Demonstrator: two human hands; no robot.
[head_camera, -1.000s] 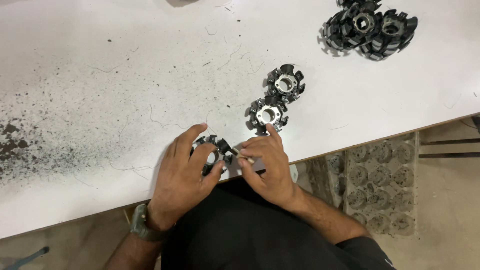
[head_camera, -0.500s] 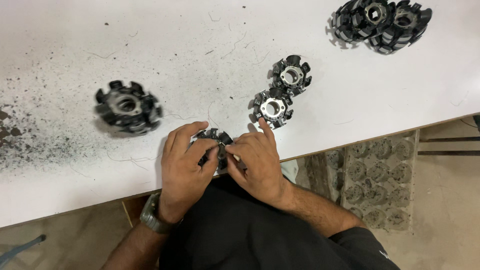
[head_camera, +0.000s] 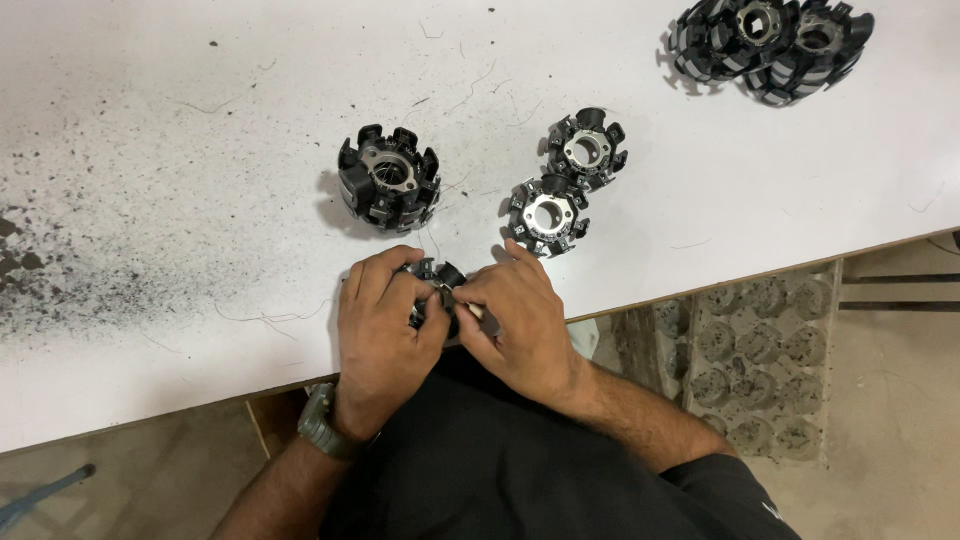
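My left hand (head_camera: 380, 325) and my right hand (head_camera: 515, 320) close together on a small black toothed ring part (head_camera: 437, 275) at the near edge of the white table (head_camera: 200, 150). Most of that part is hidden under my fingers. My right fingers also pinch something small and pale against it. Just beyond my hands lie two similar small ring parts with silver centres (head_camera: 546, 214) (head_camera: 586, 148). A larger black ring part (head_camera: 388, 182) stands to their left.
A pile of larger black ring parts (head_camera: 770, 38) sits at the far right of the table. Dark dust and thin wire scraps (head_camera: 60, 260) cover the left side. Below the table edge on the right stands a grey moulded tray (head_camera: 740, 350).
The view has shifted, so the larger black ring part now appears close above my hands instead of far left. My hands stay together on the small part with little movement.
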